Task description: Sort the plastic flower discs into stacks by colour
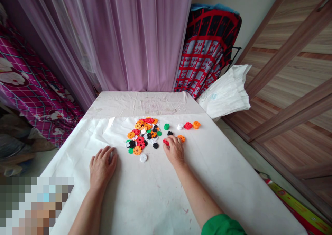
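Observation:
A heap of small plastic snowflake discs [144, 133] in red, orange, black, white and green lies on a table under a white cloth [155, 193]. My left hand [102, 165] rests flat on the cloth, fingers stretched out, left of the heap and holding nothing. My right hand [174, 150] sits just right of the heap with fingers curled down onto a red disc [165, 142]. An orange disc [181, 137] lies beside its fingertips. Farther back a green [166, 126], a white [180, 126], a red [187, 125] and an orange disc [196, 124] lie in a loose row.
A lone white disc [143, 157] lies between my hands. Pink curtains [124, 37] hang behind the table. A red patterned blanket [207, 51] and a white bag [228, 91] stand at the back right. A pink bedspread [28, 86] lies left, wooden panels [293, 75] right.

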Available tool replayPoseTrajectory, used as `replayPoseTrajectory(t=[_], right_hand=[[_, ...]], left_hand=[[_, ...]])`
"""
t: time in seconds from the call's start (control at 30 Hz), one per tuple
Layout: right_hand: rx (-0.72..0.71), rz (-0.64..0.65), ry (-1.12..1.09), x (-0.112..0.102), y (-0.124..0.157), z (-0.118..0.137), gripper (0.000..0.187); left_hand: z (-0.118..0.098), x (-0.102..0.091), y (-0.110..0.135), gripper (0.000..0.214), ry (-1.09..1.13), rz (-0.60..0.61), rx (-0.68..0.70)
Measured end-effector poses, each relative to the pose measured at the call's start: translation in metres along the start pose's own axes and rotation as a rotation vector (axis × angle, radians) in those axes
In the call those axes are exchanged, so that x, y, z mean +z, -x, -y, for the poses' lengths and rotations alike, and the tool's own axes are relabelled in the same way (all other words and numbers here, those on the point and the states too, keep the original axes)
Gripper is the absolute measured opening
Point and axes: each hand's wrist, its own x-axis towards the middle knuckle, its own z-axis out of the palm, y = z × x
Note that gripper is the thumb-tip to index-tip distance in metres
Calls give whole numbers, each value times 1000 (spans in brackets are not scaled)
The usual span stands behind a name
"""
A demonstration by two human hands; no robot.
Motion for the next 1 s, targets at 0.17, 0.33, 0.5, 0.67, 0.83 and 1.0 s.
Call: replayPoseTrajectory(t=[0.17, 0.33, 0.5, 0.67, 0.83, 1.0], right_hand=[[-57, 102, -36, 3, -1, 25, 10], [9, 171, 27, 11, -3, 35, 12], [26, 162, 17, 10, -2, 32, 14], [48, 161, 7, 9, -1, 32, 15], [49, 145, -10, 9, 1, 35, 18], [84, 54, -4, -1, -7, 25, 16]], left_hand=[[-2, -1, 0, 45, -2, 6, 1], [-2, 0, 0, 45, -1, 14, -3], [-2, 0, 0, 45, -5, 12, -6], [-2, -1, 0, 45, 2, 17, -8], [-1, -1, 0, 44, 6, 24, -12], [0, 1, 0, 45, 5, 17, -1]])
